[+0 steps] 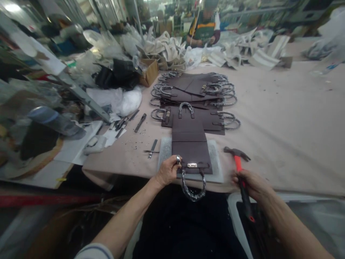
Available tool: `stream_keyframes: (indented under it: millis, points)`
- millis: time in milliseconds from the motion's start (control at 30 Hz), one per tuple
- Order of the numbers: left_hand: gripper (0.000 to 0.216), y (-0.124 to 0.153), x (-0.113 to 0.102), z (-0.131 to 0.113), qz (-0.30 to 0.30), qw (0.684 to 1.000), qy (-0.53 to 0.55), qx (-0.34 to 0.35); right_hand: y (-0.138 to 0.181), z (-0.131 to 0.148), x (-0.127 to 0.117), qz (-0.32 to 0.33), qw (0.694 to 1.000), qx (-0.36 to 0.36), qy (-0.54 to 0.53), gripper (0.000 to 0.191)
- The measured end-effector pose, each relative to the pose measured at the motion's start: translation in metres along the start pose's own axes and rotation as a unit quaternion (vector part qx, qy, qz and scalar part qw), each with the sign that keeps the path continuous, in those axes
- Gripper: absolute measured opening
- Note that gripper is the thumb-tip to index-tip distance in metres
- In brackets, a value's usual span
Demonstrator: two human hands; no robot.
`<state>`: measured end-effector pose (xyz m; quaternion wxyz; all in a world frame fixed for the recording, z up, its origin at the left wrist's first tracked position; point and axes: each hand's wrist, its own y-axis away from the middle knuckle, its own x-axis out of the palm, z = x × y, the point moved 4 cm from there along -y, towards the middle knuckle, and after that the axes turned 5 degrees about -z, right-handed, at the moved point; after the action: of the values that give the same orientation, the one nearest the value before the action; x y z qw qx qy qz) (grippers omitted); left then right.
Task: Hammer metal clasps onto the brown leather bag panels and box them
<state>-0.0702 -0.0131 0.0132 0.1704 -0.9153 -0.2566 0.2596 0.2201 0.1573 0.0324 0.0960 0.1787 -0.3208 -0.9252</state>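
While the left hand (167, 171) was at the near left edge of the dark brown bag panel (189, 135), the right hand (249, 181) gripped the hammer (240, 162) to the right of it. The panel lay flat on a pale slab (217, 158) at the near edge of the bench (280, 136), and its far part rested over a stack of similar panels (188, 84). Its long axis ran away from the person, almost straight, whereas the stacked panels lay crosswise. At the far end, one looped handle (185, 105) arched away; at the near end, the other handle (194, 198) hung past the bench edge, toward the person. The panel looked smooth, with lines crossing its middle, and both handles seemed wrapped in clear, shiny film. A bright metal plate (192, 165) sat on a strap near the closest end. The left fingers were bent inward, with a small silvery piece (178, 159) among them, but I could not tell whether they pinched it or the panel. The hammer had a dark head, pointing away from the person, and a red and black handle.
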Motion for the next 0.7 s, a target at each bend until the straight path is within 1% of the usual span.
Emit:
stream_keyframes:
  millis: [67,133,167,200,233,267,300,333,400,467,500,533,567,600,667,700]
  points:
    - [0.021,0.001,0.001,0.001,-0.011,1.0,0.006,-0.003,0.02,0.009,0.009,0.03,0.999,0.004,-0.024,0.014]
    - [0.021,0.002,0.002,0.003,-0.016,1.0,0.01,-0.004,0.045,0.024,0.018,0.051,0.996,-0.022,-0.066,0.017]
    - [0.021,0.002,0.002,0.004,-0.015,1.0,0.01,-0.005,0.059,0.035,0.022,0.06,0.993,-0.061,-0.08,0.018]
    - [0.02,0.002,0.002,0.005,-0.014,1.0,0.01,-0.006,0.074,0.048,0.026,0.066,0.987,-0.118,-0.085,0.02]
    - [0.02,0.002,0.002,0.005,-0.013,1.0,0.01,-0.006,0.09,0.062,0.03,0.067,0.977,-0.193,-0.063,0.023]
    - [0.02,0.001,0.002,0.005,-0.011,1.0,0.009,-0.006,0.105,0.076,0.034,0.059,0.959,-0.277,-0.016,0.026]
    - [0.02,0.001,0.002,0.006,-0.01,1.0,0.009,-0.005,0.119,0.089,0.039,0.044,0.931,-0.358,0.046,0.028]
    - [0.02,0.001,0.002,0.005,-0.008,1.0,0.007,-0.003,0.132,0.099,0.044,0.026,0.893,-0.435,0.115,0.028]
    - [0.021,0.001,0.002,0.005,-0.007,1.0,0.004,0.0,0.15,0.11,0.057,0.002,0.793,-0.554,0.254,0.028]
    - [0.019,0.002,0.002,0.005,-0.009,1.0,-0.005,-0.001,0.16,0.112,0.069,0.003,0.691,-0.621,0.371,0.029]
    - [0.019,0.002,0.003,0.006,-0.011,1.0,-0.008,-0.003,0.163,0.111,0.073,0.009,0.652,-0.637,0.411,0.03]
    - [0.018,0.002,0.003,0.006,-0.011,1.0,-0.01,-0.004,0.166,0.11,0.076,0.01,0.626,-0.65,0.431,0.031]
    - [0.019,0.003,0.003,0.007,-0.01,1.0,-0.009,-0.005,0.169,0.111,0.075,0.0,0.615,-0.662,0.427,0.031]
    - [0.02,0.003,0.003,0.007,-0.008,1.0,-0.007,-0.004,0.173,0.113,0.073,-0.021,0.621,-0.672,0.404,0.03]
    - [0.022,0.003,0.003,0.007,-0.005,1.0,-0.006,-0.001,0.179,0.118,0.067,-0.065,0.642,-0.686,0.336,0.029]
    - [0.022,0.003,0.003,0.008,-0.005,1.0,-0.009,0.001,0.181,0.118,0.066,-0.075,0.645,-0.689,0.32,0.029]
